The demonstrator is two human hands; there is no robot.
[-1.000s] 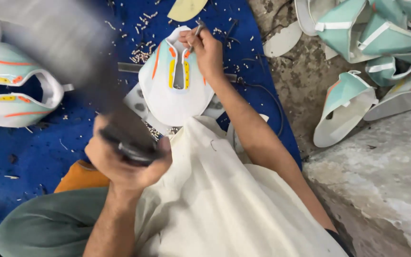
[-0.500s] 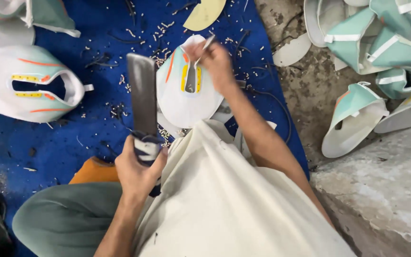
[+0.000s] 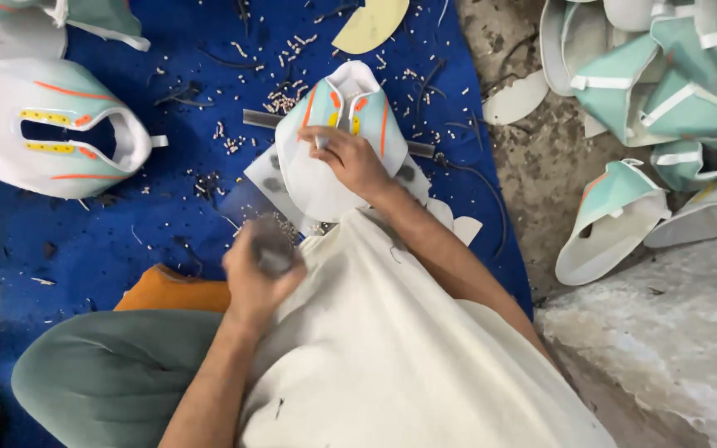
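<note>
Head view: I am pinning the shoe upper (image 3: 338, 145) flat on the blue mat (image 3: 168, 224) with my right hand (image 3: 350, 158), fingers pressing near its tongue opening. My left hand (image 3: 260, 270) is gripping a blurred dark tool (image 3: 269, 242). Punching seems underway; the next strike needs careful alignment.

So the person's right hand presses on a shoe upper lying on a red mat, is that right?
Not quite: the mat is blue, not red, as the head view shows. The right hand does press on the shoe upper lying on it.
</note>
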